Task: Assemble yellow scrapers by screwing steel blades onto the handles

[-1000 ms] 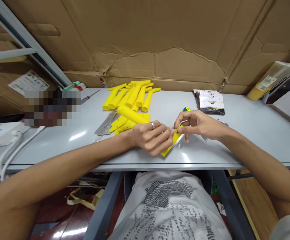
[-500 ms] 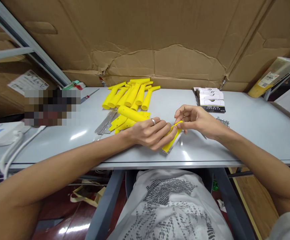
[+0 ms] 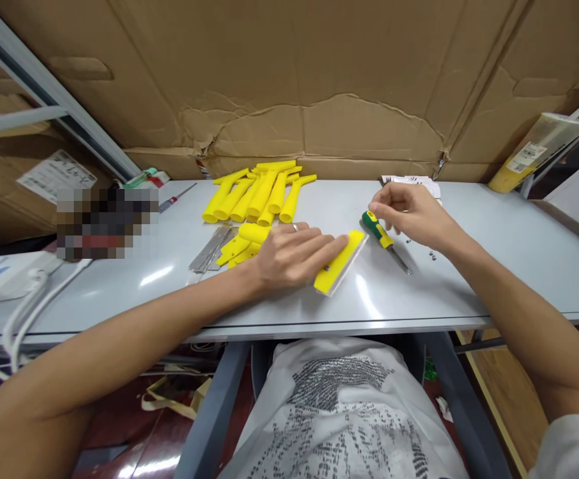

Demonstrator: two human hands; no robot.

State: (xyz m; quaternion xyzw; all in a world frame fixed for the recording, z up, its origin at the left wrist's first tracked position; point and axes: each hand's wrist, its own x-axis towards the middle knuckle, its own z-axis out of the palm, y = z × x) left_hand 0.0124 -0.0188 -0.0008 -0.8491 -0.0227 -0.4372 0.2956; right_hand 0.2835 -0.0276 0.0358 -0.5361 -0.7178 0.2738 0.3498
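Observation:
My left hand (image 3: 299,256) is closed around a yellow plastic scraper (image 3: 342,263), its index finger stretched along the top. A clear strip runs along the scraper's lower edge, and a small dark spot, perhaps a screw head, shows on its face. To the right, my right hand (image 3: 409,211) has its fingers curled, with thumb and index at the butt end of a green and yellow screwdriver (image 3: 377,229). The shaft slants down toward the table. Beside my left wrist lie yellow scraper parts (image 3: 236,247), partly hidden, and thin metal blades (image 3: 212,249).
Several yellow handles (image 3: 259,193) are heaped at the back. White printed cards (image 3: 416,181) lie behind my right hand, and small screws (image 3: 433,255) below it. Another screwdriver (image 3: 174,199) rests at the left. A cardboard sheet (image 3: 319,80) walls the table's back; white cables (image 3: 24,313) cross the left edge.
My right hand has left the scraper and moved right, over the screwdriver, whose handle now shows. My left hand still holds the scraper, shifted slightly left and with more of its face visible.

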